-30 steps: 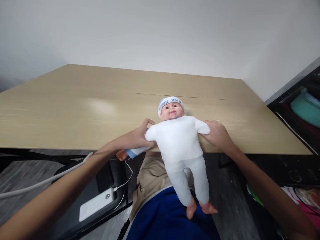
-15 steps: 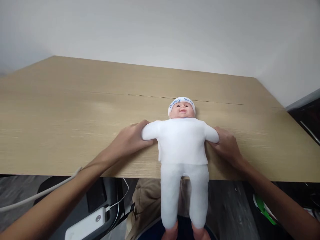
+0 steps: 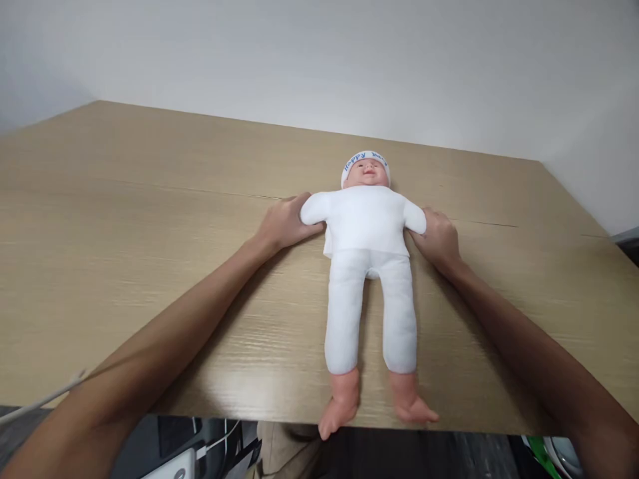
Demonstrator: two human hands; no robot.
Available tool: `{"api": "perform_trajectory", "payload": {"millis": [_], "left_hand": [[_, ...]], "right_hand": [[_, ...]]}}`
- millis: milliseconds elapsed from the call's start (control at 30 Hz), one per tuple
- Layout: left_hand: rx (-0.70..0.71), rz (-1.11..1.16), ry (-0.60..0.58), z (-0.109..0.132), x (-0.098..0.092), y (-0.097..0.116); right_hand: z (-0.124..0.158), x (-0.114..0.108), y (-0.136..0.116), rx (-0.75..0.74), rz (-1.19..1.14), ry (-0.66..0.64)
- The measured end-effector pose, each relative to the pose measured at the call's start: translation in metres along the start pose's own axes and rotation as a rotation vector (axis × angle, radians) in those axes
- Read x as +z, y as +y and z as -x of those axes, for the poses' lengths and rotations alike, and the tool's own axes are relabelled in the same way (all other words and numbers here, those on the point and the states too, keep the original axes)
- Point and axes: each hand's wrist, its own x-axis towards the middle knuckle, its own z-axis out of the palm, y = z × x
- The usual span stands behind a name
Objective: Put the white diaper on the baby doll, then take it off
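Doll [image 3: 367,223] in white lies face up on the wooden table [image 3: 200,266], feet [image 3: 342,402] at the near edge, lettered cap [image 3: 346,169] toward the wall [image 3: 319,60]. The person's left hand [image 3: 285,223] grasps one sleeved arm [image 3: 314,208]; the right hand [image 3: 440,238] grasps the other.

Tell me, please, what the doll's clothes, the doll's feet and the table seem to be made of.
The white clothes look like soft, matte fabric: the trousers wrinkle slightly. The feet seem smooth vinyl or rubber, with an even, moulded-looking surface. The table shows fine grain and satin shine: wood or wood-look laminate, I cannot tell which.
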Motion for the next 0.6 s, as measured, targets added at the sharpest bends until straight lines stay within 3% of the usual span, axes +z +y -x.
{"api": "perform_trajectory", "payload": {"millis": [167,267,433,600], "left_hand": [[-0.014,-0.112,0.037,-0.05,0.01,-0.004],[0.002,-0.184,0.034,-0.064,0.009,0.001],[0.058,-0.153,0.018,-0.051,0.0,-0.012],[0.028,-0.111,0.009,-0.043,-0.002,-0.033]], "right_hand": [[-0.041,0.022,0.019,0.006,0.034,0.036],[-0.052,0.029,0.038,-0.032,0.034,0.018],[-0.035,0.015,0.071,-0.11,-0.049,-0.007],[-0.03,-0.006,0.068,-0.12,-0.139,-0.03]]}}
